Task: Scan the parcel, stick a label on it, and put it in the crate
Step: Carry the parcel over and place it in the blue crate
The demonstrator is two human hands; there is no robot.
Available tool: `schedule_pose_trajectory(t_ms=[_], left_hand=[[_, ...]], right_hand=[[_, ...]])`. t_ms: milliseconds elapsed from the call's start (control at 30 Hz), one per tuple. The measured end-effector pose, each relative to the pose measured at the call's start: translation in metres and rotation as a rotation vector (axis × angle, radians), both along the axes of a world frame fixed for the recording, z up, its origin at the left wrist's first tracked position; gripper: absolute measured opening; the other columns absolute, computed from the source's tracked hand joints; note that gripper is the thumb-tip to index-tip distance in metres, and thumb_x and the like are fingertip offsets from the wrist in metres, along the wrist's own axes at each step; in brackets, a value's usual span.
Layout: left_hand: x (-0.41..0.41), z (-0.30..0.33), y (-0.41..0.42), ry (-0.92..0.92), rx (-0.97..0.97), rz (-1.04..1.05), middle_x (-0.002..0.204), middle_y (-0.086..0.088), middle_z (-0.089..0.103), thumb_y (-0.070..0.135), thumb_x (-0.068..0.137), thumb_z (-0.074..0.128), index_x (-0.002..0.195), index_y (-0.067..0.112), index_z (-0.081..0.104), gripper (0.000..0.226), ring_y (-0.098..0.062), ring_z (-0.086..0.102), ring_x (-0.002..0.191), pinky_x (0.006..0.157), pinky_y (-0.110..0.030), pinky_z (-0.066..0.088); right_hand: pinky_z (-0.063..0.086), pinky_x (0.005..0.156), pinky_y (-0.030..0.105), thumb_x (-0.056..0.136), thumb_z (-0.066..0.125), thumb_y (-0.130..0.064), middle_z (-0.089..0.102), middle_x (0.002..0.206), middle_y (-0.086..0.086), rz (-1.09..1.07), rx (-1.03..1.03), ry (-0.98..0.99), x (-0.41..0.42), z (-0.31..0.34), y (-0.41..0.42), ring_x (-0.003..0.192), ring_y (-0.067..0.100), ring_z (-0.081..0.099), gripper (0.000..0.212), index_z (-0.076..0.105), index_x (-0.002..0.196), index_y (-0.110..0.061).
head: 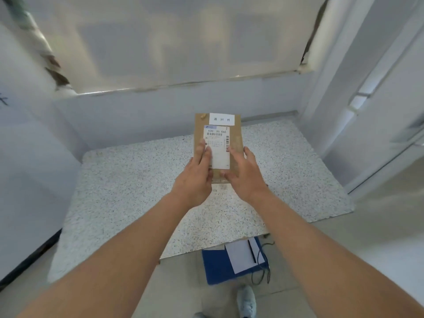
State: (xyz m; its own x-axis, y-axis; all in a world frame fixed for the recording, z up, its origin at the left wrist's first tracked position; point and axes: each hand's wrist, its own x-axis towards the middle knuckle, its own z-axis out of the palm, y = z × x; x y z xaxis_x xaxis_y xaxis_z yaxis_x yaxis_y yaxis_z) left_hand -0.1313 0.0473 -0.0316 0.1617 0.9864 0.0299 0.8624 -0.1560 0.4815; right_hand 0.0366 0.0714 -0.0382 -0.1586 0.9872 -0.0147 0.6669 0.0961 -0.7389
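Note:
A flat brown cardboard parcel [236,136] is held out in front of me over a speckled stone slab [137,191]. It carries a white shipping label with barcodes [218,143] and a smaller white label with three printed characters [221,119] near its far edge. My left hand [197,173] grips the parcel's near left side, fingers lying over the shipping label. My right hand [245,171] grips its near right side. No crate or scanner is in view.
White walls close in the slab on the left, back and right, with a frosted window above. On the floor by my feet lie a blue folder [218,267] with a white sheet [241,255], a black pen [252,251] and a cord. My shoe [246,301] shows at the bottom.

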Motion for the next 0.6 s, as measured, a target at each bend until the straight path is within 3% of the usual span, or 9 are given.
schedule_pose_trajectory(t_ms=[67,200,300,400,600], left_hand=[[-0.002,0.027,-0.004,0.016,0.043,0.007,0.173,0.005,-0.019,0.02,0.108,0.04,0.166,0.014,0.001,0.071,-0.03,0.026,0.156,0.109,-0.049,0.048],[-0.002,0.077,-0.015,0.021,0.135,-0.004,0.173,0.008,-0.02,0.02,0.108,0.039,0.166,0.015,0.0,0.07,-0.027,0.022,0.158,0.113,-0.049,0.046],[-0.001,0.111,-0.025,0.053,0.18,0.0,0.173,0.009,-0.019,0.017,0.106,0.043,0.166,0.015,-0.001,0.074,-0.028,0.025,0.157,0.111,-0.048,0.047],[0.002,0.138,-0.037,0.065,0.222,0.011,0.174,0.006,-0.018,0.014,0.104,0.046,0.165,0.011,-0.001,0.077,-0.027,0.02,0.158,0.121,-0.049,0.036],[0.015,0.181,-0.074,0.075,0.294,0.106,0.173,0.007,-0.018,0.016,0.104,0.048,0.166,0.013,0.0,0.078,-0.032,0.02,0.158,0.125,-0.049,0.03]], right_hand=[[0.029,0.123,0.058,0.093,0.077,-0.022,0.015,0.171,0.012,-0.009,0.046,0.014,-0.002,0.027,-0.003,0.154,0.039,0.024,0.079,0.036,0.159,-0.032],[0.025,0.125,0.053,0.095,0.075,-0.022,0.0,0.175,0.003,0.016,0.179,-0.038,-0.003,0.077,-0.01,0.157,0.036,0.019,0.081,0.033,0.163,-0.025],[0.022,0.126,0.049,0.095,0.074,-0.017,0.003,0.175,0.004,0.059,0.267,-0.069,-0.004,0.108,-0.019,0.159,0.03,0.019,0.079,0.031,0.163,-0.017],[0.022,0.127,0.051,0.096,0.074,-0.016,0.008,0.175,0.006,0.092,0.314,-0.053,-0.003,0.135,-0.028,0.16,0.026,0.014,0.079,0.031,0.162,-0.014],[0.021,0.127,0.047,0.097,0.071,-0.017,0.009,0.174,0.013,0.192,0.419,-0.021,0.01,0.185,-0.055,0.16,0.029,0.013,0.075,0.032,0.161,-0.01]])
